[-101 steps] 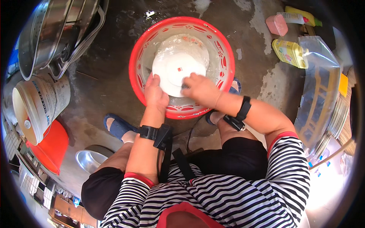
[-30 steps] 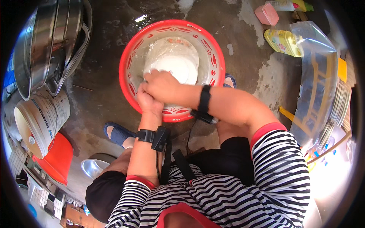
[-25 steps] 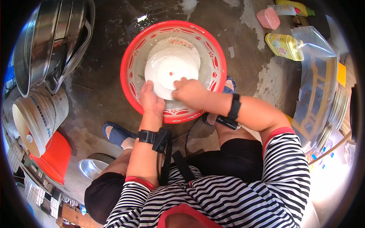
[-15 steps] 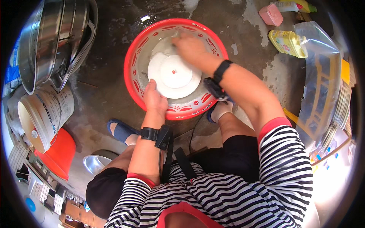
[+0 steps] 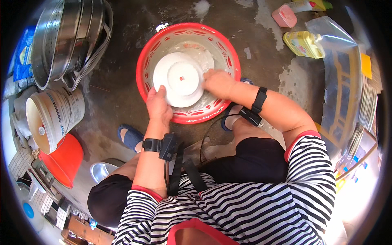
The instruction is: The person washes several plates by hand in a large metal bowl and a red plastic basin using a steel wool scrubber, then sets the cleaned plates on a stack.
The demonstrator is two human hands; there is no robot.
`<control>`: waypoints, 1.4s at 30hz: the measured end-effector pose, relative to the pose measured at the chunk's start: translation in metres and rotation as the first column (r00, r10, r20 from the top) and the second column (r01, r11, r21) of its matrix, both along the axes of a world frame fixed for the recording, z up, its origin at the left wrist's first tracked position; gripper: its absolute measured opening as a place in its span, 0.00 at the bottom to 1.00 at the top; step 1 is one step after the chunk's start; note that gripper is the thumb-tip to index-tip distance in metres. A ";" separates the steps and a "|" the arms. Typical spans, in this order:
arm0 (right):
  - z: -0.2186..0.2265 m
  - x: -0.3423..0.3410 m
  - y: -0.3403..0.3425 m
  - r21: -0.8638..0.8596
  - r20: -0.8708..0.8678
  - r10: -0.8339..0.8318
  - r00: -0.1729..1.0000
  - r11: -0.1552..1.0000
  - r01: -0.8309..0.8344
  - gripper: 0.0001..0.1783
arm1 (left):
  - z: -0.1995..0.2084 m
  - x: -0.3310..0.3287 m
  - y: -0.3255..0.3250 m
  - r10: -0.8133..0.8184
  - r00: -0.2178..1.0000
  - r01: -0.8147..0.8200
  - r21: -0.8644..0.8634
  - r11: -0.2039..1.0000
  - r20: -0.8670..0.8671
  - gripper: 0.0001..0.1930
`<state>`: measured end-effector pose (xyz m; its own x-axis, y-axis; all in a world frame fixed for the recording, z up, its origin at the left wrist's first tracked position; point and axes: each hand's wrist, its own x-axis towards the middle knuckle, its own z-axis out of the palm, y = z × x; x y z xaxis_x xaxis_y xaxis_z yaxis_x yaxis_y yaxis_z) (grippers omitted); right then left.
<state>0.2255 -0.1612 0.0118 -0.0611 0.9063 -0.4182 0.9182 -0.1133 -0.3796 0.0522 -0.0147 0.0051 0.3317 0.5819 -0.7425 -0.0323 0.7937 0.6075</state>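
Note:
A white plate (image 5: 166, 73), underside up with a small red mark inside its foot ring, is held over a red-rimmed basin (image 5: 141, 73) of water. My left hand (image 5: 160, 107) grips the plate's near-left edge, thumb on the upturned underside. At the plate's right edge is my right hand (image 5: 219, 84), fingers curled and slightly blurred. Whatever sits inside those fingers is hidden. Behind the held plate, another pale dish (image 5: 207, 57) shows in the basin, partly covered.
Steel pots (image 5: 61, 41), a white bucket (image 5: 61, 116), a red bucket (image 5: 65, 161) and a metal bowl (image 5: 102, 170) stand at left. To the right are a yellow bottle (image 5: 302, 44), a pink container (image 5: 284, 17), plastic sheeting (image 5: 339, 81) and stacked plates (image 5: 367, 108).
My right hand has come from the plate's far side toward me, to its right edge. My left hand keeps its hold on the plate. The view has shifted slightly.

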 end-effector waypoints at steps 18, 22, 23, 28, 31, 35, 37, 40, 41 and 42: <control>0.137 0.052 -0.011 -0.638 -0.766 -0.562 -0.313 0.600 0.483 0.32 | 0.150 -0.015 -0.049 -0.449 0.801 0.218 0.892 -0.396 -0.395 0.15; 0.173 0.035 -0.028 -0.485 -0.860 -0.466 -0.210 0.616 0.620 0.36 | 0.159 -0.033 -0.053 -0.433 0.769 0.268 0.851 -0.451 -0.471 0.14; 0.182 0.032 -0.029 -0.484 -0.859 -0.468 -0.205 0.616 0.622 0.36 | 0.156 -0.036 -0.048 -0.433 0.772 0.264 0.854 -0.449 -0.466 0.14; 0.211 0.030 -0.031 -0.349 -0.868 -0.496 -0.012 0.593 0.726 0.36 | 0.139 -0.038 -0.014 -0.099 0.857 0.436 0.813 -0.385 -0.507 0.13; 0.211 0.029 -0.029 -0.313 -0.866 -0.499 0.032 0.591 0.743 0.35 | 0.133 -0.038 -0.013 -0.143 0.893 0.436 0.899 0.045 -0.426 0.12; 0.205 0.028 -0.024 -0.269 -0.888 -0.459 0.033 0.575 0.773 0.34 | 0.131 -0.037 -0.014 -0.315 0.910 0.167 0.456 0.874 0.270 0.15; 0.207 0.027 -0.020 -0.286 -0.885 -0.466 0.011 0.561 0.777 0.34 | 0.137 -0.032 -0.022 -0.259 0.880 0.120 0.340 0.933 0.398 0.17; 0.197 0.025 -0.012 -0.324 -0.888 -0.456 -0.058 0.531 0.783 0.34 | 0.137 -0.030 -0.035 -0.290 0.855 0.150 0.331 0.932 0.430 0.19; 0.194 0.024 -0.010 -0.343 -0.896 -0.431 -0.104 0.524 0.780 0.33 | 0.136 -0.028 -0.039 -0.382 0.862 0.213 0.447 0.869 0.333 0.19; 0.193 0.022 -0.010 -0.346 -0.900 -0.416 -0.129 0.503 0.792 0.31 | 0.137 -0.026 -0.042 -0.394 0.860 0.239 0.426 0.872 0.324 0.17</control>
<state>0.2477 -0.1708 0.2047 0.4759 0.7984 -0.3689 -0.4343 -0.1514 -0.8880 0.0264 -0.0571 0.1421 0.7592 0.5914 -0.2720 -0.1114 0.5297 0.8408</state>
